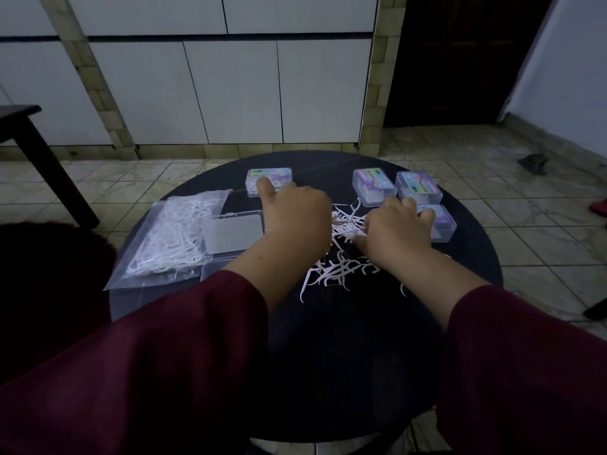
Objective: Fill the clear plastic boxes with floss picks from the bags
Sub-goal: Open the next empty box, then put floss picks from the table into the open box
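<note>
A loose pile of white floss picks [341, 267] lies in the middle of the round dark table [466, 257]. My right hand [397, 229] is pressed down on the pile, with fingers and thumb curled round some picks. My left hand [295, 215] hovers at the pile's left edge. One of its fingers is stretched onto the back left labelled box [279, 175], and the others curl under, hiding what they hold. An open clear box [230, 236] lies left of that hand. A bag of floss picks [170, 238] lies further left.
Three shut clear boxes with colourful labels stand at the back right: one [369, 182], another [418, 187], and a third [443, 224] just past my right hand. A dark stool leg [49, 165] stands on the tiled floor at left.
</note>
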